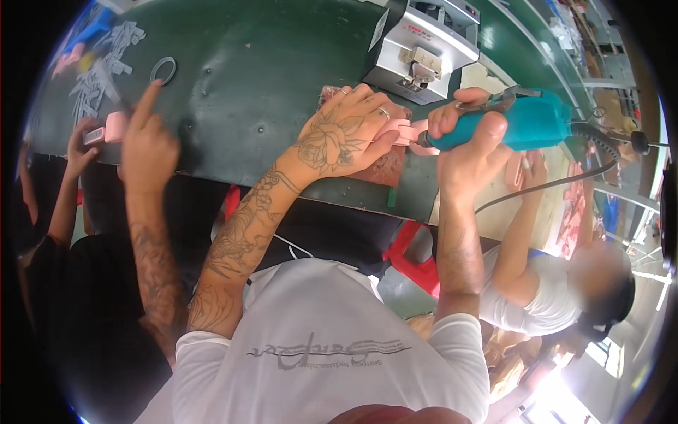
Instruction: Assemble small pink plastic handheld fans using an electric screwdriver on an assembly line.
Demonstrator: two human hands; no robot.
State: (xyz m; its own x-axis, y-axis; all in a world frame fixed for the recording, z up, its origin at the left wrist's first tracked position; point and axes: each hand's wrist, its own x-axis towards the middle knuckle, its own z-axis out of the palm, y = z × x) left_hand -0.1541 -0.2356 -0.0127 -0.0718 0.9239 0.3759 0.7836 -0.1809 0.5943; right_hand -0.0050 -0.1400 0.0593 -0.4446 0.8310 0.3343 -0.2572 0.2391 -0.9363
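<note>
My left hand [342,134], on a tattooed arm, is closed on a small pink plastic part [404,131] and holds it down over a reddish mat [381,169] on the bench. My right hand [462,145] wraps round a teal electric screwdriver [533,121] with a metal lever along its side. The tool lies roughly level, its front end close to the pink part. Whether its bit touches the part cannot be made out, as my fingers cover that spot. A black cord [600,152] runs from the tool's back end.
Beyond my hands stands a silver-and-black screw feeder [424,53]. A grey ring [163,71] and a pile of grey strips [106,71] lie on the green bench [240,85]. At left, co-workers' hands hold a pink piece [115,127]; another person sits at right. A red stool [413,265] shows below.
</note>
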